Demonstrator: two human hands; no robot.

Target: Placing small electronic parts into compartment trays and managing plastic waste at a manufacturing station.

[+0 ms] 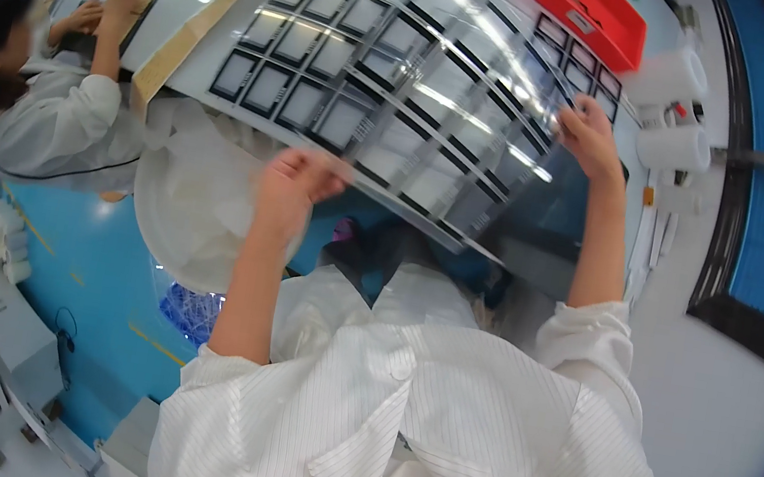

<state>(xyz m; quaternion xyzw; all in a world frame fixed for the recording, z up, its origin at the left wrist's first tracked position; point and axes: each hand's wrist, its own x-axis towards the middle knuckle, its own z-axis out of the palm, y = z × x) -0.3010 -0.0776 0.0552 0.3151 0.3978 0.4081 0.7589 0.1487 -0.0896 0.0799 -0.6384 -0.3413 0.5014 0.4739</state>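
The left hand (295,190) has its thumb and fingers close together, pinching the near left corner of a big clear sheet (442,113). The right hand (589,140) has its fingers closed on the right edge of the same sheet, farther from the body. The sheet is between the two hands, and it tilts up, shiny with white light. Black frames show all over it, but the glare is strong, so some may be lying under it.

The sheet's near edge sticks out past the near edge of the desk (201,70). There is a gap between that edge and the person's lap (326,305).

On the desk, to the left of the sheet, are rows of black frames (295,43). Next to them is a tan strip (182,47), slanting to the near edge. A red box (587,16) is at the far right, beyond the right hand. White rolls (673,147) are near the right edge. A round white bin (146,201) is below the near edge, beside the left arm.
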